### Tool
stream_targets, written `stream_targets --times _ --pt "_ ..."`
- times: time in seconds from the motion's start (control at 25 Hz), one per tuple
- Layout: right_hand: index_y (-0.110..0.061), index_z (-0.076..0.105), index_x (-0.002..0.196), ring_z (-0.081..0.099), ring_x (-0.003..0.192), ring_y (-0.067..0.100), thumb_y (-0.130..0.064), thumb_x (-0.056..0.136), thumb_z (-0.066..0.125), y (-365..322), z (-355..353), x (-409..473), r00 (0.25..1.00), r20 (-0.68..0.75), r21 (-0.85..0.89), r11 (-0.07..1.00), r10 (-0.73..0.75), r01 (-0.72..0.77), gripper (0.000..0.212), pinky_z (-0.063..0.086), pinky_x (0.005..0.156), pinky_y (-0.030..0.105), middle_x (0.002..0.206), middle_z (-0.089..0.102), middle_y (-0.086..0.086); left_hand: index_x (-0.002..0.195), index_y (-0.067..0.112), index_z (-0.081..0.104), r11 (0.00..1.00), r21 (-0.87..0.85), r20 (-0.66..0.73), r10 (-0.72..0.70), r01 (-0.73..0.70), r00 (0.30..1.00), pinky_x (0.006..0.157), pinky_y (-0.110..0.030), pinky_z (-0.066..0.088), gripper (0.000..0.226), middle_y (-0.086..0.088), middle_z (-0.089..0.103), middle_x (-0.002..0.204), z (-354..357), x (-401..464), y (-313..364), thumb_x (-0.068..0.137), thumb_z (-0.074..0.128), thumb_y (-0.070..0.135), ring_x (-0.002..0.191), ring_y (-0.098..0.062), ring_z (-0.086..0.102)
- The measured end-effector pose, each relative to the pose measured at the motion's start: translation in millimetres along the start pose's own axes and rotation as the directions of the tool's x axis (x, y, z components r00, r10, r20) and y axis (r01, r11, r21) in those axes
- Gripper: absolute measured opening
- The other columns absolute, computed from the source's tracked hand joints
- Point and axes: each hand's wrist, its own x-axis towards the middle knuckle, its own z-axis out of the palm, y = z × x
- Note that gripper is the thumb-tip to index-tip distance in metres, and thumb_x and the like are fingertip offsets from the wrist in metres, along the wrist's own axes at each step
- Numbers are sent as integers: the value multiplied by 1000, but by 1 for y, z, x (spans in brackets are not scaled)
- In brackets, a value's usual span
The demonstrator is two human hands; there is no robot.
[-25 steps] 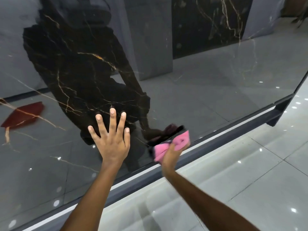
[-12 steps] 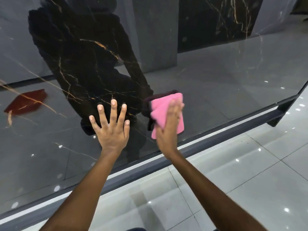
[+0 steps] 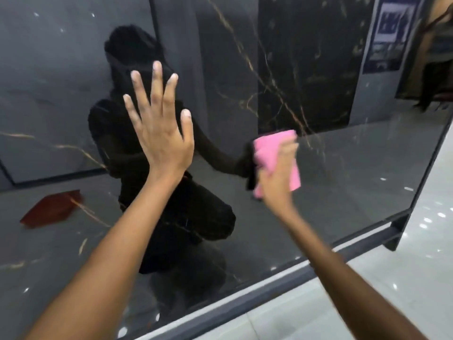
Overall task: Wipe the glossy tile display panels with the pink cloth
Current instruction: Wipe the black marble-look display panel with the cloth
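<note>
A: Pale glossy floor tiles [image 3: 404,303] below; upright glossy black gold-veined tile panel [image 3: 331,192] fills view. Cloth position?

B: Folded pink rectangular cloth [image 3: 274,153] flat on panel, long axis near vertical, leaning slightly left at the top. Right hand [image 3: 277,177] presses it, fingers curled over it.

A: Left hand [image 3: 159,133]?

B: Fingers wide, straight; contact with panel unclear. Unwiped-looking panel lies rightward; right hand nearer.

A glossy pale tiled floor [image 3: 404,303] carries the dark metal base rail [image 3: 282,278] of the black display panel [image 3: 343,180].

L hand [image 3: 160,133] splayed, R hand [image 3: 275,179] blurred
</note>
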Motion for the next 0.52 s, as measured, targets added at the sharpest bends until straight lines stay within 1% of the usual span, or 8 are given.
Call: stream_targets --times 0.08,0.12,0.16,0.24,0.32,0.4,0.48,0.52 --pt "-8 2 153 -8 148 21 -16 84 49 -21 36 -61 812 287 -115 824 -508 555 84 -4 120 38 160 0 10 155 18 22 982 187 102 1 -21 995 120 -51 0 59 -10 17 162 6 -5 -11 101 42 28 148 -39 10" --pt "-7 2 154 -7 149 23 -20 84 50 -17 42 -67 680 385 -197 664 -624 721 86 -1 121 39 160 8 12 157 19 17 965 253 149 38 -76 988 120 -52 0 59 -10 14 163 8 -12 -17 103 38 31 149 -38 8" --pt "-6 4 153 -7 149 22 -20 82 54 -11 37 -49 647 387 -261 594 -658 761 88 -1 121 38 158 15 15 157 19 14 951 285 174 75 -123 982 120 -51 -2 59 -10 11 164 10 -17 -22 104 36 33 149 -37 7" --pt "1 16 150 -3 149 21 -13 75 61 -4 11 23 773 174 -295 717 -610 632 89 0 120 37 154 24 22 158 19 9 945 298 176 82 -133 981 119 -49 -6 60 -10 7 164 15 -18 -27 105 34 34 149 -37 5" --pt "1 20 150 3 149 27 -16 76 54 -14 -29 100 951 -110 -305 920 -289 245 84 0 120 41 158 20 19 158 19 6 944 304 150 82 -125 985 119 -49 -7 61 -9 3 164 18 -17 -26 105 32 34 149 -36 2" --pt "0 22 151 4 149 30 -16 82 47 -29 -49 143 939 -341 -72 996 33 -61 75 4 121 45 159 18 14 157 18 5 941 313 143 91 -133 986 119 -49 -7 61 -8 1 164 19 -21 -26 104 30 35 149 -36 1" --pt "-2 34 145 21 147 19 -16 91 45 -52 -24 120 955 -297 31 999 18 -9 57 20 119 37 153 34 10 157 18 5 938 317 137 104 -143 985 119 -49 -7 62 -8 1 163 19 -21 -25 103 29 35 149 -35 0" --pt "-5 41 140 36 139 12 -18 98 41 -59 -7 88 976 -148 10 987 -160 163 44 30 113 30 143 48 6 157 18 5 936 320 133 107 -145 985 119 -49 -7 61 -8 1 163 20 -20 -26 103 29 35 149 -35 0"
